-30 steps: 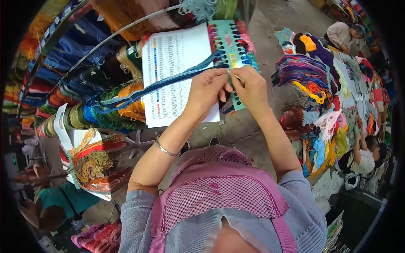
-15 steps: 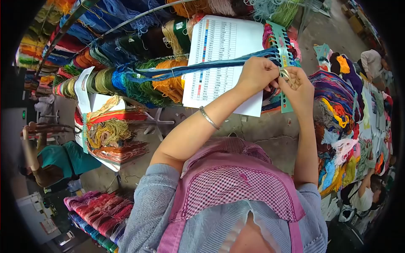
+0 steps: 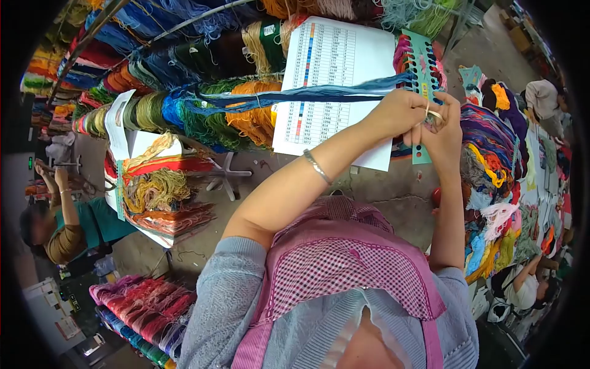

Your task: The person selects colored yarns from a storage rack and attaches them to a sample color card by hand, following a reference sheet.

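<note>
My left hand (image 3: 402,114), with a silver bracelet on its wrist, is closed in a pinch over the lower part of a green punched card (image 3: 421,52). My right hand (image 3: 444,126) meets it from the right, fingers bent and pressed together. A pale, shiny band shows between the hands; I cannot make out what it is. Their fingers hide whatever they grip. Blue thread strands (image 3: 307,95) run from the card's holes leftwards across a printed number sheet (image 3: 341,55). Pink and red threads hang in the card's upper holes.
Racks of coloured skeins (image 3: 184,67) stand at the left and back. A second threaded card with yarn (image 3: 157,190) rests on a stand at left. A table heaped with yarn (image 3: 491,160) is at right. Other people work at both sides.
Both hands have shifted slightly right and down relative to the view, and the right fingers have curled in closer. The sheet and card sit a little further right.
</note>
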### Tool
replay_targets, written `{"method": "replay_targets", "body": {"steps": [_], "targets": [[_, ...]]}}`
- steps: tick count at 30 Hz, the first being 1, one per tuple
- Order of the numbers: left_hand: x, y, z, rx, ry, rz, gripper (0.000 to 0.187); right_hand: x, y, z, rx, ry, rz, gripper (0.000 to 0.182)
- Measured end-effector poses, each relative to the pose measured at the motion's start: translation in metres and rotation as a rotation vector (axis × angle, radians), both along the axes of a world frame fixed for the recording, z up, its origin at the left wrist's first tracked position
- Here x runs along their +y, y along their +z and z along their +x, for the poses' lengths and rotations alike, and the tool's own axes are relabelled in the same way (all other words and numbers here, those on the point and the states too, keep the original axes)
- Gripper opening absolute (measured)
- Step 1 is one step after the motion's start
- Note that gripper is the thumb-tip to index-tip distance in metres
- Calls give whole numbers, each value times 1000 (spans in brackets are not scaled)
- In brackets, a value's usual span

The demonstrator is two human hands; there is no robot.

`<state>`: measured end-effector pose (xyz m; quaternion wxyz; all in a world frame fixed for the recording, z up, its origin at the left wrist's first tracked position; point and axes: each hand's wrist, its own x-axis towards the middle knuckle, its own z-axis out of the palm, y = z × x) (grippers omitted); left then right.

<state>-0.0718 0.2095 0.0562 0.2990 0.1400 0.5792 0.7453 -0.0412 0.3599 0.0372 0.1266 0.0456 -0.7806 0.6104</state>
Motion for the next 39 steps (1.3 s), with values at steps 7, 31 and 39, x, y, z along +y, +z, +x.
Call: {"method": "replay_targets", "body": {"steps": [7,31,39], "targets": [[-5,1,-8,391,66,-460,19,3,3,-1,46,-78,338,55],[-301,-8,6,743,756,-1092,24,-2,9,-1,-14,-58,559,42],[-167,-27,-41,582,477,-809,20,-17,15,8,-47,-135,607,39]]}}
